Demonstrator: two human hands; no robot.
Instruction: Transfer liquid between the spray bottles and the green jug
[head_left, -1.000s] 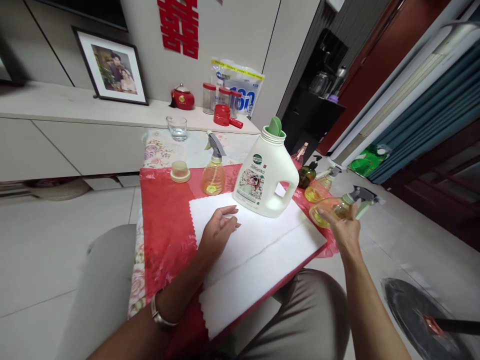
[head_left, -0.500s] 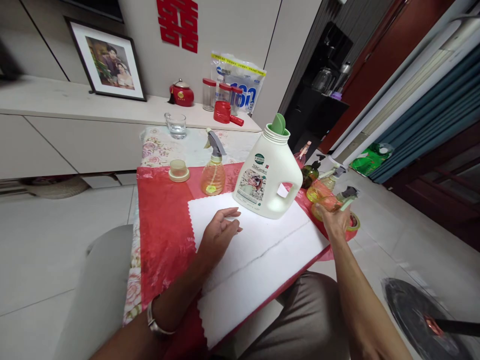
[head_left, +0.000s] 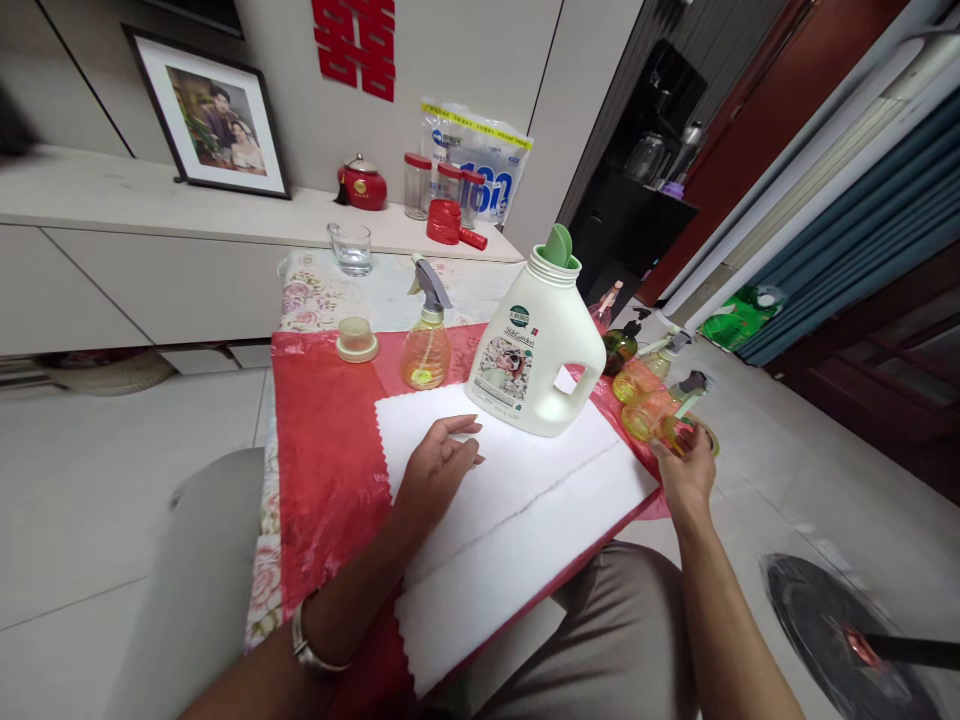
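Observation:
My left hand [head_left: 442, 460] rests on a white scalloped-edge sheet [head_left: 525, 530], fingers loosely extended and holding nothing. Just beyond it stands a large cream detergent jug [head_left: 536, 345] with a green spout and no cap. My right hand [head_left: 688, 475] is at the table's right edge, thumb and fingers around a roll of tape [head_left: 714, 440], partly hidden by the hand. Beside that hand are spray bottles with yellow liquid [head_left: 646, 412]. Another spray bottle [head_left: 426, 355] stands left of the jug. A pale cap [head_left: 356, 340] sits farther left.
Red plastic film [head_left: 322, 430] covers much of the floral tablecloth [head_left: 311, 295]. A glass mug [head_left: 351, 248] stands at the back. Behind the table, a cabinet top holds jars [head_left: 418, 187] and a red pot [head_left: 362, 184]. A round black base [head_left: 832, 630] is on the floor at right.
My right hand has shifted slightly right and back from beside the yellow spray bottles to the roll of tape, uncovering more of the bottles. My left hand has not moved.

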